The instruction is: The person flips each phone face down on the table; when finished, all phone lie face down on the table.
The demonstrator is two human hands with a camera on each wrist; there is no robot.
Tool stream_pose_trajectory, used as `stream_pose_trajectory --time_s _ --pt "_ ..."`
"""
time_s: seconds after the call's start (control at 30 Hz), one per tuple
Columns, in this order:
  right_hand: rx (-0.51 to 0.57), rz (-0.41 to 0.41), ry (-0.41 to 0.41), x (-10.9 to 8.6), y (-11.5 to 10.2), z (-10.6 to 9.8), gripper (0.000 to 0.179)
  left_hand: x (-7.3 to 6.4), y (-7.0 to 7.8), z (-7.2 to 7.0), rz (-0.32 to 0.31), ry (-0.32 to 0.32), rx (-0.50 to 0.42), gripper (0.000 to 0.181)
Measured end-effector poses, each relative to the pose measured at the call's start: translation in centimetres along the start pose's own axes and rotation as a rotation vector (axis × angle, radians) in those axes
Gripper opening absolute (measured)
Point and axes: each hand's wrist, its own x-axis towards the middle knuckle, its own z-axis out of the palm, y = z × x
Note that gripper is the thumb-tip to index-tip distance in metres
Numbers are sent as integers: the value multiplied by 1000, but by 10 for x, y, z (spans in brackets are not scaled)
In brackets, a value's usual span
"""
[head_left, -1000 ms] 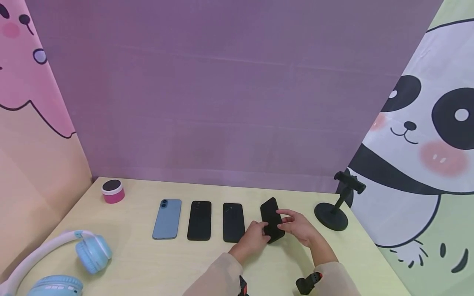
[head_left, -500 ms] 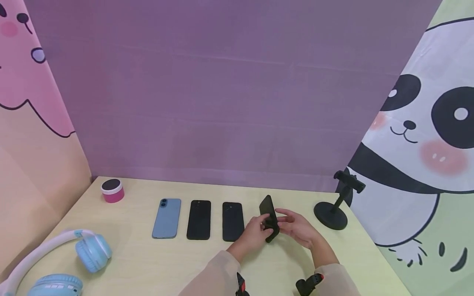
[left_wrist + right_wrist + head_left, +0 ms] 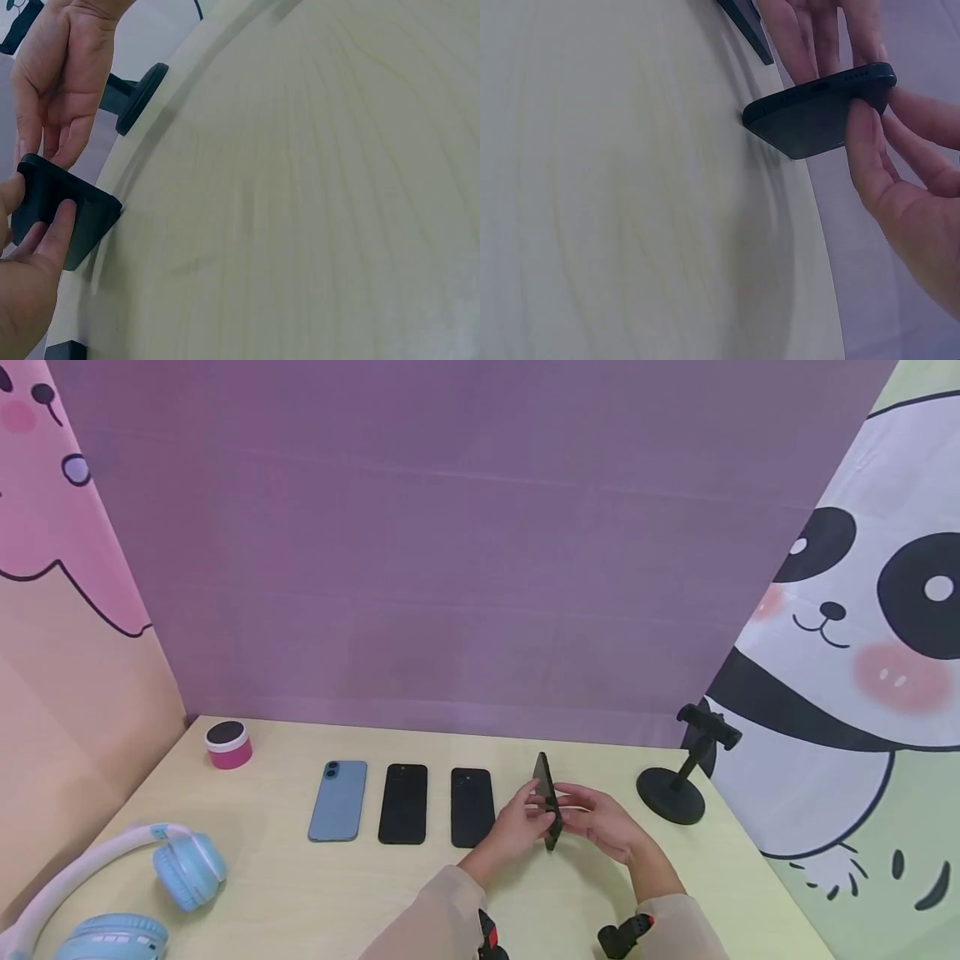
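Observation:
A black smartphone (image 3: 547, 787) stands nearly edge-on between both hands in the head view, above the table. My left hand (image 3: 517, 822) grips it from the left, fingers spread over one side and thumb low near the edge. From the right, my right hand (image 3: 603, 827) holds the opposite side. The right wrist view shows the smartphone's (image 3: 802, 127) port and speaker holes, with the right thumb (image 3: 865, 131) pressed on its face. In the left wrist view, left fingers (image 3: 60, 229) lie against the smartphone (image 3: 94, 217).
Left of the hands lie two black phones (image 3: 472, 807) (image 3: 402, 804) and a blue phone (image 3: 337, 802) in a row. A black stand (image 3: 671, 795) is at right. Blue-and-white headphones (image 3: 187, 870) and a pink round container (image 3: 229, 747) sit at left on the wooden table (image 3: 300, 893).
The smartphone has turned from showing its broad dark side to nearly edge-on in the head view. Both hands stay close to the same spot, with fingers shifting around it.

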Motion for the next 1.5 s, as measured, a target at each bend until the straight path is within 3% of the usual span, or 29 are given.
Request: stream_pose_trajectory --time_s 0.27,0.83,1.2,1.5 --pt "15 -4 9 3 2 2 60 -2 -1 -3 -18 -11 -84 41" --pt "-5 22 14 5 15 9 58 -8 4 -6 -42 25 -87 39" --pt "-120 74 93 8 19 18 57 -7 1 -14 13 47 70 44" --pt "-306 88 225 10 20 24 52 -8 -4 -21 16 69 357 45"
